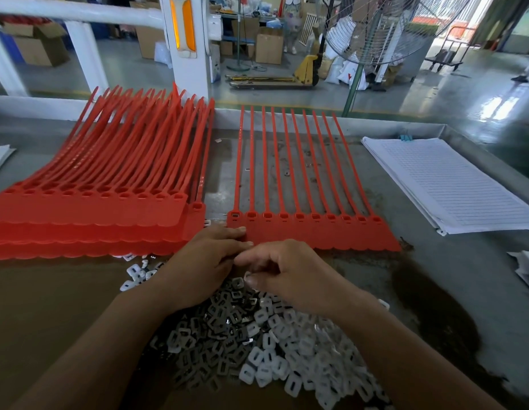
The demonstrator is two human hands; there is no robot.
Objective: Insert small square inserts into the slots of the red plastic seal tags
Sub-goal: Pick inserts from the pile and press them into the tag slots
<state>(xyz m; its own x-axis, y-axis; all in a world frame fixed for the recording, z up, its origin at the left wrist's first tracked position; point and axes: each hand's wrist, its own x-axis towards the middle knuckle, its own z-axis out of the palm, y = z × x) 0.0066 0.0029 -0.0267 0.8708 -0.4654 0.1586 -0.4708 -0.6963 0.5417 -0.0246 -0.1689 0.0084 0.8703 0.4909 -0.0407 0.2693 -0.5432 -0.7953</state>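
Hands meet above a heap of small square inserts (266, 344) at the near edge of the counter (434, 276). Left hand (204, 261) lies with fingers (236, 229) straight, pressing the near-left corner of a row of ten red seal tags (316, 235) laid flat, straps pointing away. Right hand (289, 276) hovers just beside it, fingers curled, thumb low over the heap; whether it pinches an insert cannot be told. Taller stack of red tags (88, 220) sits to the left, a lined paper pad (452, 184) to the right.
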